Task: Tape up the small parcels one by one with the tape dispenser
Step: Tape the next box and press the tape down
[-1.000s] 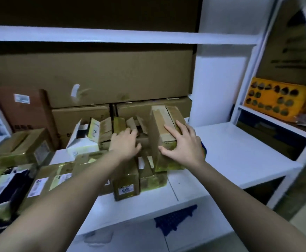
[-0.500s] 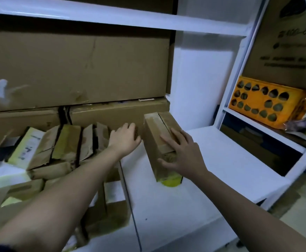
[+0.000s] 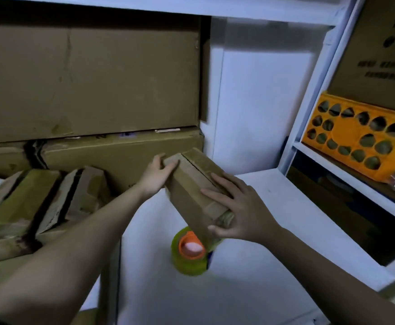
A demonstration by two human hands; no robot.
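gripping tilted parcel [image 3: 191, 184] ends: left hand [image 3: 155, 175], right hand [image 3: 239, 211]; tape dispenser [image 3: 189, 252] beneath.

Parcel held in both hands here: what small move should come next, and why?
Probably set the parcel flat on the white shelf and free the right hand for the tape roll. The parcel is tilted, its top seam looks open, the left hand grips its far end, and the roll sits untouched just below.

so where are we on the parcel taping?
Done: cannot tell; no sealed parcel is clearly identifiable. In hand: both the left hand and right hand hold one small parcel, tilted above the tape roll. Left: parcels piled at left.
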